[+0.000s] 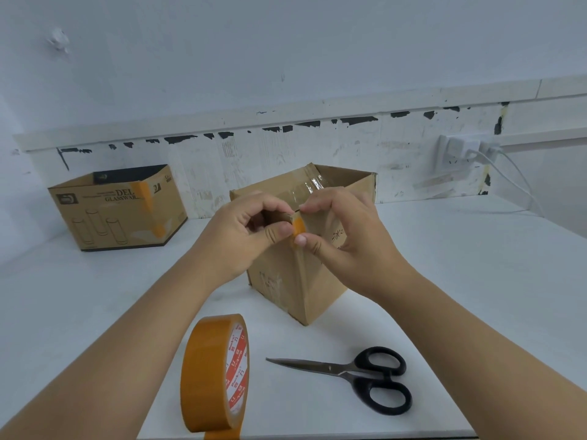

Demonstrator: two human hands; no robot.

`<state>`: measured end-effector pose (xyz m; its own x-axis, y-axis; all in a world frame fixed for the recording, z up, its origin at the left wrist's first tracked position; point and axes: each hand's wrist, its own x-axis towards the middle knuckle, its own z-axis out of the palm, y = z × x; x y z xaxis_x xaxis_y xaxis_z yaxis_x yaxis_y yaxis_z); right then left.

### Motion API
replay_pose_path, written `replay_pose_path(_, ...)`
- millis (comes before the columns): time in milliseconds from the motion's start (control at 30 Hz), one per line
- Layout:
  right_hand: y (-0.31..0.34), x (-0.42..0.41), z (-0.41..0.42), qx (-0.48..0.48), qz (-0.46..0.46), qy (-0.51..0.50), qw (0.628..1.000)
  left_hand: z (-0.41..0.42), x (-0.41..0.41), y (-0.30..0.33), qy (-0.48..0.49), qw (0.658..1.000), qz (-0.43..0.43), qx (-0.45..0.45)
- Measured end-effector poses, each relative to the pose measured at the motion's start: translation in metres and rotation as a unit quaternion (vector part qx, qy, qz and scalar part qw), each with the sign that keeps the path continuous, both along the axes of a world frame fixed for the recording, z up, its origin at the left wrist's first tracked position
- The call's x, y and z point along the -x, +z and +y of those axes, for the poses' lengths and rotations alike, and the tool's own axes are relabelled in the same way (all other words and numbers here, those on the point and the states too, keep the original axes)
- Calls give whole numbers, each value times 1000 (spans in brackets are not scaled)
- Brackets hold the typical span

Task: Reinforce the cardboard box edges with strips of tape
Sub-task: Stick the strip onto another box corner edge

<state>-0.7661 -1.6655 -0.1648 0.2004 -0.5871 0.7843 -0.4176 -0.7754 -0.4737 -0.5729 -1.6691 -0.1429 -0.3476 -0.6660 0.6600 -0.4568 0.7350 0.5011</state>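
Two hands: left hand (251,230) and right hand (336,227) pinch tape strip (299,228) over near top corner of open box (295,281)
box place: mid-table (476,281), corner toward near edge
step: pressing strip onto corner edge
next: likely smooth strip downward, firm thumb pressure
spare: tape roll (214,376), scissors (359,376) near front edge; second box (117,208) far left

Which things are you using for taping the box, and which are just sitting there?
For the job: plain box, tape strip, tape roll, scissors, left hand, right hand.
Just there: glassware box, wall socket, white cable.
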Motion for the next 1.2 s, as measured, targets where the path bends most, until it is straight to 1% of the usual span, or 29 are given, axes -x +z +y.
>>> replay_pose_path(133,2,-3,-1,-10,-16,-9,1000,-1,-2,0,-21,1000,1,-4)
replay_pose_path(267,3,-3,-1,-18,-28,-1,999,-1,-1,-1,-28,999,20,-15)
replay_pose_path(600,4,-8,0,-38,-33,-22,998,1,1,0,-17,999,20,-26)
replay_pose_path(733,4,-7,2,-40,-37,-16,998,3,1,0,-16,999,19,-37)
replay_pose_path(867,4,-8,1,-42,-38,-21,998,3,4,1,5,999,26,-35)
replay_pose_path(1100,1,-8,1,-29,-37,-22,999,2,2,-1,13,999,14,-34)
replay_pose_path(1200,0,-6,3,-24,-19,-10,999,3,-2,-4,4,1000,-10,-28)
